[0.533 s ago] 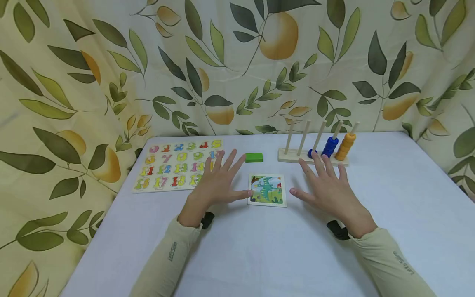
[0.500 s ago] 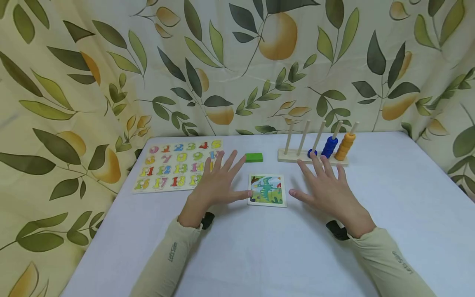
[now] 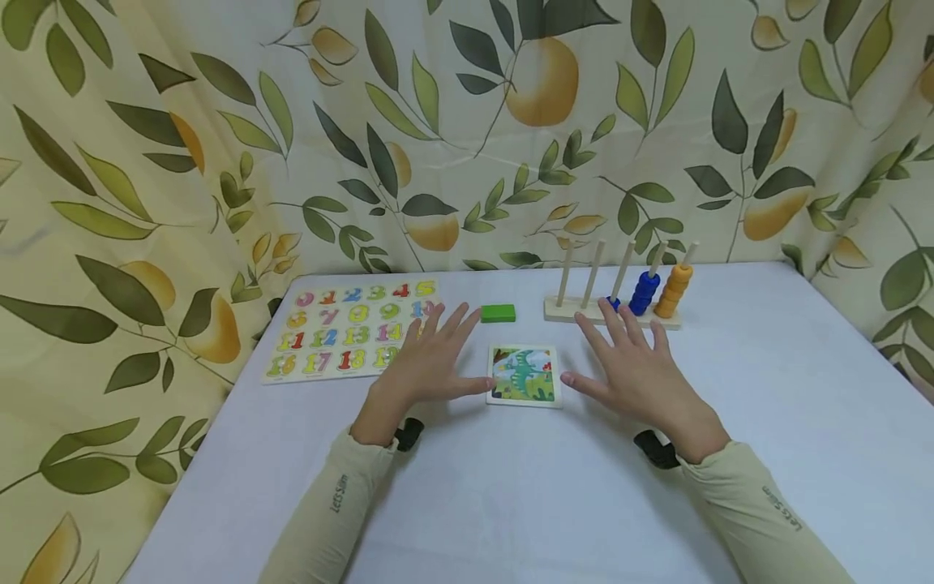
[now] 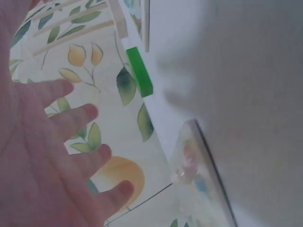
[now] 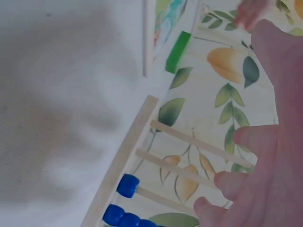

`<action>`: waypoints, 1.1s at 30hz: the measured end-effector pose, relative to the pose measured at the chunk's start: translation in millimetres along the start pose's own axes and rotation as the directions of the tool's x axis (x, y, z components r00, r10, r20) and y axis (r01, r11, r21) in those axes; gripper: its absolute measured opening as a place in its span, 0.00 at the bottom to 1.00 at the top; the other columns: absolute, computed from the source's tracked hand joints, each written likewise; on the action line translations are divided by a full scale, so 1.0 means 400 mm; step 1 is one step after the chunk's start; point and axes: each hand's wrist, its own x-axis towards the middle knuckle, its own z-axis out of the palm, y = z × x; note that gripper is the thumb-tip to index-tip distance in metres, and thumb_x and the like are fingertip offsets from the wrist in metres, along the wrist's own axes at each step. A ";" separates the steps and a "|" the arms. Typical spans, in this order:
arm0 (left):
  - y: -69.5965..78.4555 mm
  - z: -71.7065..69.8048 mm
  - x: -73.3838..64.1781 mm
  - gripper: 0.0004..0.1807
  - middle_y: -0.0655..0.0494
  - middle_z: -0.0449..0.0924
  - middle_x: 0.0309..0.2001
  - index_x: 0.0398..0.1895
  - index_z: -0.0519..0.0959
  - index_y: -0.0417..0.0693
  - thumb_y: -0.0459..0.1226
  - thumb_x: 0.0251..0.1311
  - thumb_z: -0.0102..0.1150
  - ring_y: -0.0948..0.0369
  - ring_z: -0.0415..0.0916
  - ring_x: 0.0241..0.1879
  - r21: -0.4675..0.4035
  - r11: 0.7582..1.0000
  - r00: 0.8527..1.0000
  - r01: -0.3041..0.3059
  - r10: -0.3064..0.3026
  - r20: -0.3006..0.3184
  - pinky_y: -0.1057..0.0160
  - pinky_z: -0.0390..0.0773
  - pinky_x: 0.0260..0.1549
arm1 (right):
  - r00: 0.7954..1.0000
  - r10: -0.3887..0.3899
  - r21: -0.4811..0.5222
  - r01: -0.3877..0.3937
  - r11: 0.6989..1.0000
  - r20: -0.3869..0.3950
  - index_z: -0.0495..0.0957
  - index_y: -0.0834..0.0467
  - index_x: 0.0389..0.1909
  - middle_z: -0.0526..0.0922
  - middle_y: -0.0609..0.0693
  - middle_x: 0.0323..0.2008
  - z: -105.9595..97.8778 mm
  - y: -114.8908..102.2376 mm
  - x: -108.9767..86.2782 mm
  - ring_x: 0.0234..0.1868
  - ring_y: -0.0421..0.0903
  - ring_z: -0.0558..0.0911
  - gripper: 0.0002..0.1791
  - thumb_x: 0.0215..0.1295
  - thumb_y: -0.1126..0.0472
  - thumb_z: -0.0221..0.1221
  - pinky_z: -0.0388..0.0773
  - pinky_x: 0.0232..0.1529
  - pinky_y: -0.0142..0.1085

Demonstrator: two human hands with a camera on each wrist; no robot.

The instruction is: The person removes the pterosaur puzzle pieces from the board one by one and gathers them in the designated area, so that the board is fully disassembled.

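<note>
While it lies flat mid-table, the small square dinosaur picture puzzle (image 3: 523, 375) sits between both hands. The left hand (image 3: 426, 363) has its fingers spread and holds nothing, thumb tip at the puzzle's left edge, possibly touching. The right hand (image 3: 636, 369) is likewise splayed and empty, just right of it. Behind are a green rectangular block (image 3: 499, 313), a wooden peg rack with blue and orange beads (image 3: 620, 296) and a wooden number board (image 3: 350, 328), all on the white-covered table (image 3: 766, 381).
</note>
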 end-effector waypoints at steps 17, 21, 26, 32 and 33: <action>0.017 0.059 0.066 0.52 0.58 0.57 0.84 0.85 0.62 0.59 0.65 0.62 0.69 0.46 0.51 0.81 -0.032 0.997 0.970 0.077 -0.067 0.235 0.41 0.55 0.78 | 0.993 -0.094 0.339 0.113 0.934 -0.072 0.69 0.63 0.78 0.63 0.70 0.78 -0.090 -0.042 0.070 0.78 0.73 0.61 0.34 0.81 0.46 0.59 0.60 0.71 0.73; 0.017 0.058 0.066 0.53 0.61 0.54 0.85 0.86 0.59 0.62 0.64 0.61 0.71 0.47 0.49 0.82 -0.050 0.991 0.964 0.121 -0.105 0.246 0.42 0.53 0.79 | 0.992 -0.115 0.387 0.129 0.913 -0.060 0.74 0.66 0.73 0.72 0.70 0.72 -0.083 -0.067 0.119 0.73 0.71 0.69 0.29 0.82 0.51 0.58 0.67 0.69 0.70; 0.017 0.058 0.066 0.54 0.61 0.54 0.85 0.86 0.61 0.61 0.65 0.60 0.71 0.46 0.49 0.82 -0.038 0.990 0.960 0.138 -0.124 0.251 0.42 0.52 0.79 | 0.984 -0.175 0.410 0.169 0.896 -0.022 0.80 0.67 0.66 0.81 0.67 0.61 -0.046 -0.090 0.175 0.61 0.67 0.80 0.23 0.77 0.59 0.63 0.80 0.58 0.61; 0.015 0.059 0.066 0.52 0.59 0.57 0.84 0.84 0.63 0.58 0.65 0.60 0.72 0.46 0.53 0.80 -0.048 0.992 0.968 0.116 -0.102 0.231 0.42 0.53 0.79 | 0.971 -0.234 0.437 0.188 0.880 0.055 0.82 0.68 0.63 0.83 0.66 0.53 0.008 -0.113 0.214 0.55 0.63 0.82 0.22 0.73 0.62 0.67 0.83 0.53 0.54; 0.013 0.059 0.066 0.52 0.59 0.57 0.84 0.84 0.64 0.58 0.65 0.61 0.72 0.47 0.53 0.80 -0.048 0.993 0.969 0.111 -0.097 0.228 0.43 0.53 0.79 | 0.969 -0.238 0.438 0.185 0.880 0.067 0.82 0.67 0.62 0.83 0.65 0.53 0.016 -0.117 0.218 0.54 0.62 0.82 0.22 0.72 0.62 0.67 0.83 0.53 0.54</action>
